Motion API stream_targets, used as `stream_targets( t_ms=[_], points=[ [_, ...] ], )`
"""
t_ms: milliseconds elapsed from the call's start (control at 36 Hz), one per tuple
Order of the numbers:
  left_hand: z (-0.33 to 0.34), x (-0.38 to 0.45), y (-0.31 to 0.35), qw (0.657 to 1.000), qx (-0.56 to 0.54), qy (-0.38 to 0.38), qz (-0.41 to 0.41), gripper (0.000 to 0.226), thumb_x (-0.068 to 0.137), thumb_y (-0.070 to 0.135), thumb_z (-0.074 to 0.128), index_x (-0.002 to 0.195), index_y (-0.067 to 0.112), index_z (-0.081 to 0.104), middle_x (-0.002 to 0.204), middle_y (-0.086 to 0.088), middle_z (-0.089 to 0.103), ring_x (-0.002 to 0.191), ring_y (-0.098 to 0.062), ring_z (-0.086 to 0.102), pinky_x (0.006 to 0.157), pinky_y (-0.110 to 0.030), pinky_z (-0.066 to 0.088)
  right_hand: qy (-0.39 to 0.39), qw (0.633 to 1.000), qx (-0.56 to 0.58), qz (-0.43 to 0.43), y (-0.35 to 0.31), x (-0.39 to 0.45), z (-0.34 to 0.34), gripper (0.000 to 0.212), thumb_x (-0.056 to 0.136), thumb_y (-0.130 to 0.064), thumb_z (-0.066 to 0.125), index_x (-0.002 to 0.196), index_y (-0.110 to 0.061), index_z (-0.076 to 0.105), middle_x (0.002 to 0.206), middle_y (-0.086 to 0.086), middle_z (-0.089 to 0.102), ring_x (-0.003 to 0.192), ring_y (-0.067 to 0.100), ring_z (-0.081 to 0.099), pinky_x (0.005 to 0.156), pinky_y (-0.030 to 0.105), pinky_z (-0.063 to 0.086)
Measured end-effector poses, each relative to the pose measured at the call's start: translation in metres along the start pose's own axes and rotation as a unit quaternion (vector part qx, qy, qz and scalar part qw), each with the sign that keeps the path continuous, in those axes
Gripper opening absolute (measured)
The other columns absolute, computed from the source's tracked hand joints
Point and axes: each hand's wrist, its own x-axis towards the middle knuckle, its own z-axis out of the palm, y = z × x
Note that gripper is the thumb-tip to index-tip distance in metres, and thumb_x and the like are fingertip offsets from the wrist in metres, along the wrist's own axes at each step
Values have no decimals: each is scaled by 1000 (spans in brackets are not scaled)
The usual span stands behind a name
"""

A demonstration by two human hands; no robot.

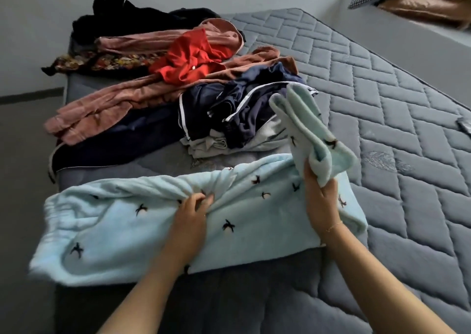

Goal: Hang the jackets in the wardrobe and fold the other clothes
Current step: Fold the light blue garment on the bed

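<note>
Fleece, thick and soft, makes up the pale blue trousers [158, 226], so the garment is judged light, limp and unable to hold a crease unaided; it should drape and sag wherever it is not supported. It is not fragile, and the pile looks grippy rather than slippery. Best holds are judged to be the hem ends and the waistband (the gathered edge at the left), taken with a full pinch of both layers. The trousers lie across the near edge of the grey quilted mattress [407, 119], waistband to the left, legs running right. The left hand [191, 221] presses on the mid-section, its fingers bunching a ridge of cloth. The right hand [322, 198] grips the leg ends, lifted upright off the bed. Small dark bird-like motifs dot the cloth. Beyond it lies the unsorted pile [163, 78] of red, pink, navy and black garments.
</note>
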Motion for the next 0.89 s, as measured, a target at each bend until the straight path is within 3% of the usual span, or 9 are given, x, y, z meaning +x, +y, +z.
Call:
stream_targets(
  t_ms=[139, 194, 278, 333, 361, 444, 556, 639, 889],
  points=[
    [-24, -9, -10, 984, -168, -61, -26, 36, 104, 32, 39, 138, 26, 49, 140, 18, 45, 132, -5, 41, 104, -14, 26, -203, 979, -17, -33, -36, -41, 61, 21, 87, -56, 49, 85, -40, 62, 74, -13, 66, 68, 3, 60, 57, 25, 46],
    [-40, -12, -9, 961, -252, -74, -89, 43, 104, 42, 31, 135, 23, 53, 133, 15, 54, 113, 6, 55, 94, -12, 38, -347, 934, -67, -42, -34, -61, 85, 19, 93, -47, 48, 109, -57, 52, 110, -11, 63, 109, 6, 56, 99, 40, 44],
    [-54, -13, -18, 829, -502, -36, -244, 58, 100, 52, 31, 122, 6, 59, 108, -9, 68, 86, -3, 67, 72, -19, 51, -572, 787, -229, -36, -14, -81, 102, 51, 98, -44, 46, 146, -38, 29, 158, -6, 20, 146, 6, 3, 119, 46, -13],
    [-61, -12, -17, 716, -619, -39, -320, 58, 91, 60, 41, 113, 12, 64, 102, -9, 73, 89, -15, 70, 71, -27, 51, -622, 717, -305, -82, -4, -86, 98, 78, 93, -49, 53, 154, -29, 9, 161, -9, -10, 143, 0, -20, 116, 38, -21],
    [-65, -10, -12, 709, -619, -52, -333, 49, 85, 59, 52, 107, 17, 65, 97, -4, 75, 84, -11, 71, 69, -25, 50, -619, 724, -293, -81, -5, -85, 93, 80, 92, -49, 56, 154, -29, 9, 160, -12, -10, 141, -7, -20, 117, 35, -17],
    [-56, -6, -4, 787, -493, -22, -371, 31, 76, 29, 80, 94, 18, 58, 92, 0, 69, 74, -6, 68, 67, -23, 53, -539, 817, -200, -47, -14, -68, 70, 62, 94, -36, 58, 149, -37, 28, 158, -23, 9, 139, -16, -3, 119, 27, 2],
    [-56, -2, -2, 786, -461, 45, -410, 30, 83, 5, 69, 104, 9, 48, 105, -12, 60, 89, -24, 58, 79, -34, 49, -328, 872, -299, -207, -10, -28, 33, 52, 92, -16, 63, 140, -24, 44, 153, -2, 32, 146, 18, 21, 120, 44, 15],
    [-81, -2, -17, 798, -457, 42, -390, 31, 82, 7, 72, 108, 6, 54, 100, -8, 64, 87, -23, 61, 77, -33, 49, -270, 855, -410, -168, 4, 2, 14, 53, 93, -34, 54, 144, -24, 41, 156, 3, 26, 147, 26, 15, 119, 52, 9],
    [-211, -42, -138, 815, -384, 85, -426, 31, 75, 4, 77, 102, 4, 64, 99, -14, 68, 86, -27, 65, 82, -39, 52, -417, 751, -494, -132, 34, 5, 68, 66, 83, -75, 12, 142, -56, -10, 157, -18, -18, 144, 10, -24, 117, 47, -14]
  ],
)
